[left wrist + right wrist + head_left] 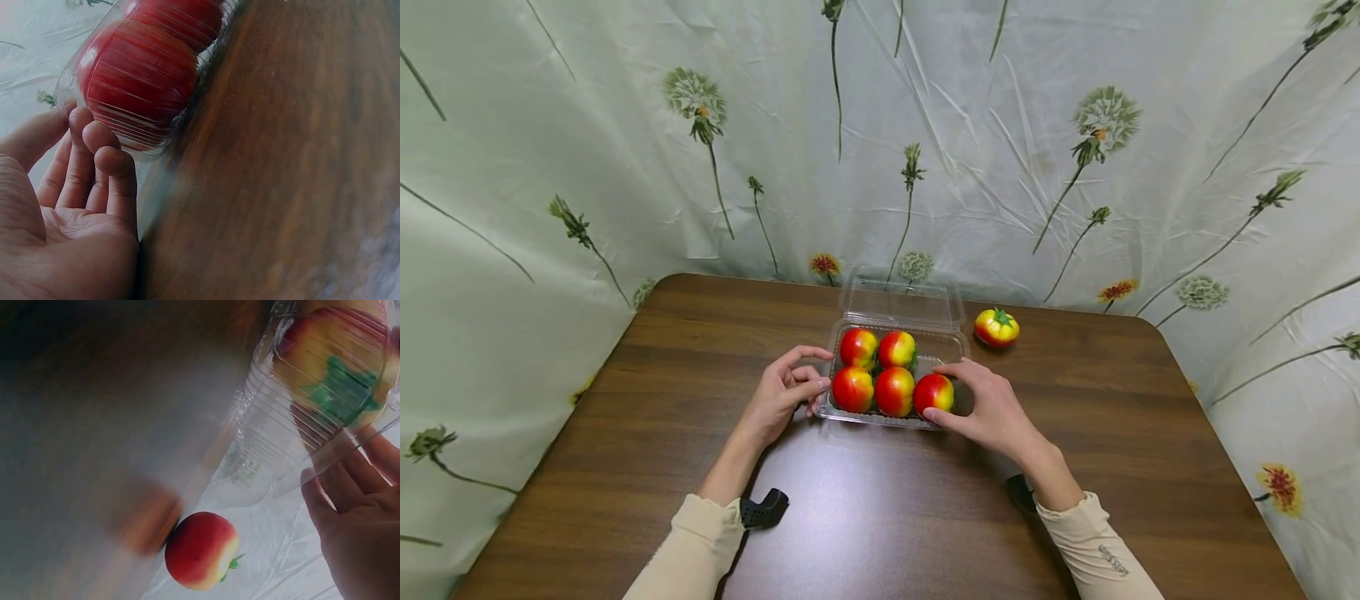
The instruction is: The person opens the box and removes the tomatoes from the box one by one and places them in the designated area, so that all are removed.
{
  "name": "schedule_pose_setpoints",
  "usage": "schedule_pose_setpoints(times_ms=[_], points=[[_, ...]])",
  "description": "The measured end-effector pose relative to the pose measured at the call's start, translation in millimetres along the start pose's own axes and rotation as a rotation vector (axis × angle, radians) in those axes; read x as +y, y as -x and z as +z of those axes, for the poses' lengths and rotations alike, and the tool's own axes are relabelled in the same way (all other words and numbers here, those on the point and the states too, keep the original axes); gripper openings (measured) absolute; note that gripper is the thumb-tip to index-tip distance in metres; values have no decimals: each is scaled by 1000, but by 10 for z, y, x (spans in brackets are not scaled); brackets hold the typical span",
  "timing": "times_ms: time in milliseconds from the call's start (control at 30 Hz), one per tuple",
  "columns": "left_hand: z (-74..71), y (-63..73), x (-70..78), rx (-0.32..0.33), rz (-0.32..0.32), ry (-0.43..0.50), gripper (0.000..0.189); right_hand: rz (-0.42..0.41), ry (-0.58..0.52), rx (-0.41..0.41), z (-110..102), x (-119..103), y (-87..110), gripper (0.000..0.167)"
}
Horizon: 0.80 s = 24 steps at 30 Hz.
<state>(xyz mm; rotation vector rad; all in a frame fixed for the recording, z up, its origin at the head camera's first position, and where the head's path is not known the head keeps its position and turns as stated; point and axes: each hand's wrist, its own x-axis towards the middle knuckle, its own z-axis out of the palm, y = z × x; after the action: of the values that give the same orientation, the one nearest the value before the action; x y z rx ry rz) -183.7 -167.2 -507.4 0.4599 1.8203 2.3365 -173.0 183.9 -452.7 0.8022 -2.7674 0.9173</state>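
A clear plastic clamshell box lies on the table with its lid raised at the back. Several red-and-yellow tomatoes sit inside it in two rows. At the box's left edge, my left hand pinches the rim between thumb and fingertips, as the left wrist view also shows. My right hand holds a tomato between thumb and fingers at the box's front right corner. In the right wrist view its green leafy top shows through the ribbed plastic wall.
One loose tomato rests on the brown wooden table, just beyond the box's right back corner. A pale curtain printed with dandelions hangs behind the table and along its sides.
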Motion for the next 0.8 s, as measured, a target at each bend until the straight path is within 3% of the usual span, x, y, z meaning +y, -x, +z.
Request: schedule_pose_setpoints(times_ms=[200, 300, 567, 800], points=[[17, -8, 17, -1, -1, 2, 36, -71, -74, 60, -5, 27, -8, 47], [18, -11, 19, -1, 1, 3, 36, -89, -106, 51, -21, 36, -8, 46], [7, -5, 19, 3, -4, -1, 37, 11, 4, -120, -33, -23, 14, 60], [4, 0, 8, 10, -12, -17, 37, 7, -42, -70, -16, -4, 12, 59]])
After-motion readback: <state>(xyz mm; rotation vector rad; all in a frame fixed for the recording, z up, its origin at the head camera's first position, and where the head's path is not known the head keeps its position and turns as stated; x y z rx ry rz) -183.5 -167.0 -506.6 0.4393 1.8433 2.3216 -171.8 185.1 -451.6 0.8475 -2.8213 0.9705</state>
